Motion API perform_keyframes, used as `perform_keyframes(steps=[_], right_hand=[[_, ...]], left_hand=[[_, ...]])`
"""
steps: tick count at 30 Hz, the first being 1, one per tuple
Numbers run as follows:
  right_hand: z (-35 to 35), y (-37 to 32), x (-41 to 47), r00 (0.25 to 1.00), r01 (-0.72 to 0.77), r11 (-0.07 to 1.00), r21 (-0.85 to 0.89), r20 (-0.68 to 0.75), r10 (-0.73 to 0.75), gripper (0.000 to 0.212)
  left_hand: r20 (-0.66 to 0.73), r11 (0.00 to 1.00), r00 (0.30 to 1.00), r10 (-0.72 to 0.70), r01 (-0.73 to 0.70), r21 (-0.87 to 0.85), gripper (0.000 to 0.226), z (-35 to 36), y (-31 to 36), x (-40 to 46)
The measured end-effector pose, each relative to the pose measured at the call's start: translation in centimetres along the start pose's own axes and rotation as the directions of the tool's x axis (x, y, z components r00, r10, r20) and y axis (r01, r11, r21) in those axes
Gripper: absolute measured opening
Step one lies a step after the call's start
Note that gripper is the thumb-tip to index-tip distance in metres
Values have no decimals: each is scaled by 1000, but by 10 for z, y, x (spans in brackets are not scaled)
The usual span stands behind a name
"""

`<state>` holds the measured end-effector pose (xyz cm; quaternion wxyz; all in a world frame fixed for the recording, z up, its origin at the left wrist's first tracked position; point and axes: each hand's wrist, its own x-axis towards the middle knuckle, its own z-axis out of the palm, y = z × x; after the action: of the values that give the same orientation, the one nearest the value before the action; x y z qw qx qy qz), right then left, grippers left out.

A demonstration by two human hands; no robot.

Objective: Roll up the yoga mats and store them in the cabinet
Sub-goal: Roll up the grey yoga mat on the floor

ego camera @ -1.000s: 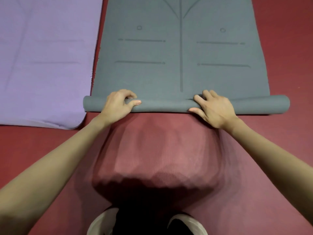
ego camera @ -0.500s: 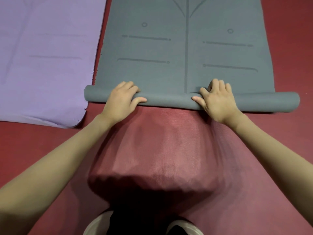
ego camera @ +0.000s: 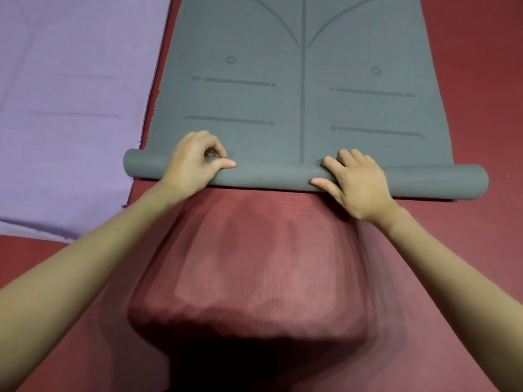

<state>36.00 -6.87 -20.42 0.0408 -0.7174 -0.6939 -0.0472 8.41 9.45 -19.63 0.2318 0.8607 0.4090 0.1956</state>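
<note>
I'm at the rolling step, and early in it: the grey yoga mat (ego camera: 283, 89) lies flat on the red floor (ego camera: 486, 80), stretching away from me, with only its near end wound into a slim roll (ego camera: 271, 176) that runs crosswise under both hands. Most of the mat, with its printed alignment lines, is not yet rolled.

My left hand (ego camera: 195, 162) sits on the left part of the roll, fingers curled over the top and thumb pointing along the near side, so it grips the roll. My right hand (ego camera: 356, 182) lies on the right part with its fingers reaching forward over the crest and the thumb spread along the near face; from this angle I can't be sure whether it clasps the roll or simply presses on it with near-straight fingers, though it reads to me as pressing.

A purple yoga mat (ego camera: 70, 108) lies flat just beside the grey one on the left, untouched. The cabinet is not in view.

The next move, as I judge it, calls for pushing the roll forward with both hands evenly, keeping it tight. The roll's right end seems to sit slightly nearer to me than the left, so I'd watch for it skewing into a cone.
</note>
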Motion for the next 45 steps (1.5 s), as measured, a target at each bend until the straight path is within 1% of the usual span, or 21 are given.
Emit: perform_keyframes(steps=[2, 3, 5, 6, 7, 9, 10, 11, 13, 15, 18, 20, 21, 23, 24, 26, 29, 32, 34, 40, 45], right_hand=[[-6, 4, 11, 997, 0, 1000, 28, 75, -2, 71], [-8, 5, 16, 993, -17, 999, 50, 122, 11, 67], [-8, 11, 22, 976, -56, 993, 106, 215, 32, 56], [-7, 12, 24, 965, -73, 989, 132, 259, 37, 55], [-7, 11, 24, 966, -81, 986, 144, 256, 42, 57], [-4, 7, 21, 991, -54, 993, 110, 127, 39, 66], [-1, 3, 19, 997, -58, 994, 98, 50, 53, 65], [1, -2, 19, 996, -82, 989, 120, -13, 85, 60], [1, -13, 18, 986, -130, 973, 190, -81, 148, 47], [6, -19, 14, 981, -127, 986, 108, -133, 141, 42], [15, -14, 6, 993, -94, 994, -49, -70, 91, 60], [16, -9, 11, 996, -79, 991, -106, -52, 74, 65], [14, -6, 16, 997, -59, 991, -122, -46, 54, 66], [9, 0, 25, 1000, -3, 991, -136, -27, -1, 66], [7, 3, 29, 1000, 21, 991, -134, -16, -23, 67], [2, 5, 36, 999, 51, 991, -123, -4, -52, 68], [-10, 5, 37, 999, 34, 996, -86, 29, -32, 73], [-30, 3, 21, 999, 29, 1000, -12, 44, -28, 75], [-41, -5, 0, 998, 27, 999, 25, 58, -29, 73], [-48, -40, -80, 977, -12, 998, 58, 211, 0, 70], [-47, -59, -128, 966, -22, 996, 88, 257, -1, 66]], left_hand=[[-103, 976, 982, 156, -138, 167, 29, 7, 4, -16], [-106, 958, 973, 204, -176, 228, 34, 9, 4, -23], [-69, 936, 971, 228, -200, 290, 46, 11, 1, -31], [-52, 932, 971, 233, -208, 296, 50, 10, -1, -31], [-35, 929, 969, 243, -222, 296, 52, 9, -4, -28], [7, 923, 966, 257, -247, 294, 53, 8, -9, -19], [29, 922, 966, 255, -252, 295, 54, 7, -10, -14], [45, 922, 967, 249, -251, 295, 57, 6, -11, -9], [75, 939, 978, 196, -209, 272, 62, 2, -10, 2], [104, 966, 988, 112, -133, 223, 59, -3, -10, 18], [200, 988, 979, -28, -3, 155, 40, -3, -12, 37], [183, 992, 982, -51, 28, 125, 37, -2, -10, 39], [127, 992, 992, -8, -8, 126, 39, -1, -8, 34], [46, 963, 989, 142, -149, 224, 49, 3, -6, 17], [54, 935, 979, 195, -202, 291, 54, 6, -6, 9], [130, 879, 970, 205, -241, 412, 65, 7, -6, 1], [183, 843, 962, 203, -267, 468, 66, -7, 3, 11], [205, 820, 943, 261, -329, 468, 64, -28, 19, 7], [203, 823, 940, 272, -337, 458, 61, -34, 27, -14], [297, 876, 929, 220, -322, 360, 58, -29, 43, -102], [397, 889, 898, 188, -327, 321, 61, -27, 50, -147]])
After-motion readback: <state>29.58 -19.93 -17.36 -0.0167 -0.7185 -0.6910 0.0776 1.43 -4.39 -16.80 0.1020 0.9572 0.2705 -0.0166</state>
